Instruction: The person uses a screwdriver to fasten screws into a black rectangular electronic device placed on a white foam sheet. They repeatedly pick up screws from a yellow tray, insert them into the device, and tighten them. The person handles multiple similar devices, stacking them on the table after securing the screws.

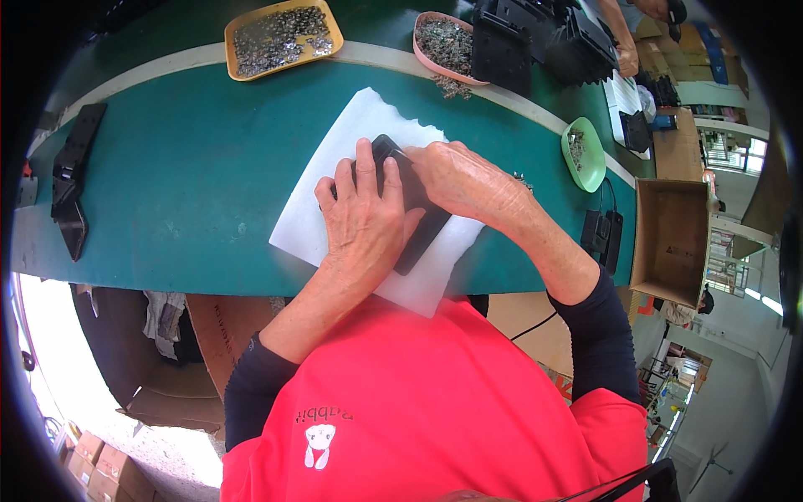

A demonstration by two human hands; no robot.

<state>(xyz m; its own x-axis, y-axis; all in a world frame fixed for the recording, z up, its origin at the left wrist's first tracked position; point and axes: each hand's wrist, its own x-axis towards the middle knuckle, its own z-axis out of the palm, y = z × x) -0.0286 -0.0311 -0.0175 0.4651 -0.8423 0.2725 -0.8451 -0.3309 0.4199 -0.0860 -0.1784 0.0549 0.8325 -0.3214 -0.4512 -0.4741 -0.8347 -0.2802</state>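
Observation:
A black, flat, elongated part [425, 219] with rounded corners lies at a slant on a sheet of white foam [305, 209] with a torn far edge. My left hand [361, 209] rests on the part's left side, its fingers spread and lying flat. At the part's far right edge, my right hand [456, 180] is closed with fingers curled down. Whatever those fingers pinch, if anything, is hidden beneath the hand. A few small metal pieces [524, 181] show just beyond my right wrist.
Small metal parts fill a yellow tray [337, 40], a pink tray [420, 52] and a green bowl [592, 163]. Black panels [502, 50] stack at the far right. A black hinged bracket [75, 176] lies left. Beside the table's right end is a cardboard box [669, 243]. Another person's hand [627, 60] shows far right.

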